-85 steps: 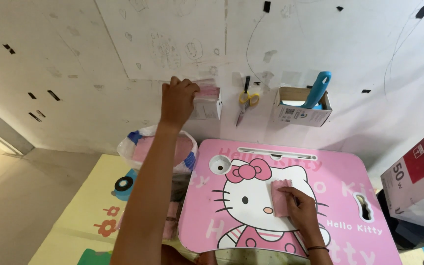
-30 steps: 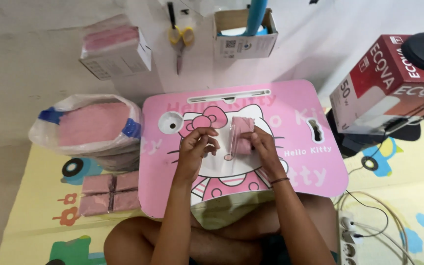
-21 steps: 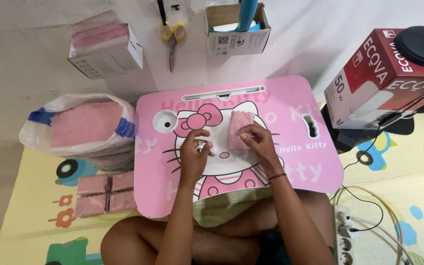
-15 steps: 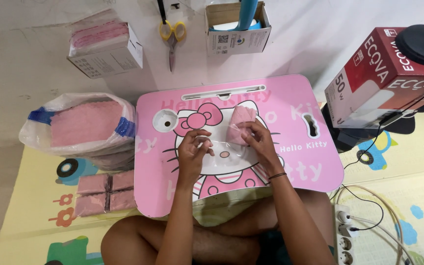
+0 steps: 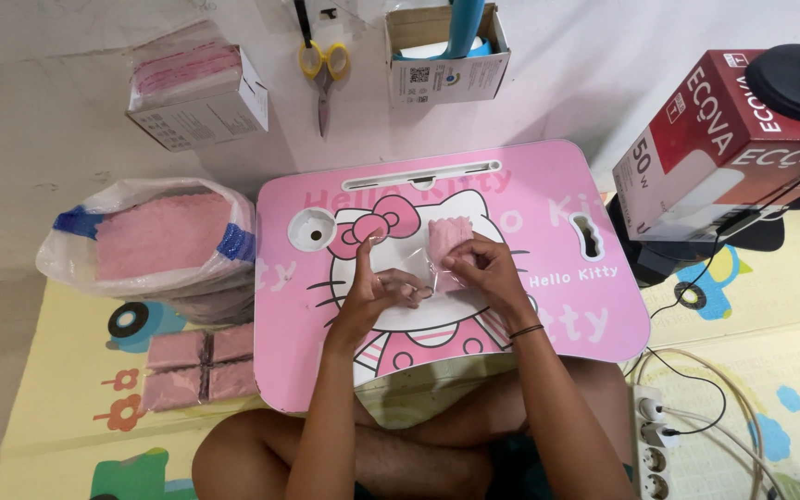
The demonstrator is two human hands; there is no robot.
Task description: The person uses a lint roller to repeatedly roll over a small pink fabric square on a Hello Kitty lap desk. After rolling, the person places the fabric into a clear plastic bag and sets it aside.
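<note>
Pink cloth (image 5: 448,243), folded small, sits at the centre of the frame on the pink table (image 5: 548,306), and both hands are on it. It looks half into a clear sleeve (image 5: 411,274); the film is faint against the table print, so how far in it sits is hard to call. The right hand (image 5: 485,272) has thumb and fingers closed on the cloth's lower edge, pinching it. The left hand (image 5: 374,289) holds the sleeve's near end with curled fingers, index finger standing straight up and free.

As I read it, doing this well means keeping the sleeve mouth held wide with the left fingers, and feeding the cloth in square, corners first, so the scalloped top edge does not catch and bunch. A light pinch low on the cloth keeps the fold flat. Working flat on the table would help more than lifting.

At left of the frame, a bag (image 5: 155,243) is full of more pink cloths. Below it, packs (image 5: 198,368) lie on the mat. At upper left a box (image 5: 198,91) holds more; scissors (image 5: 322,69) hang at top centre.
</note>
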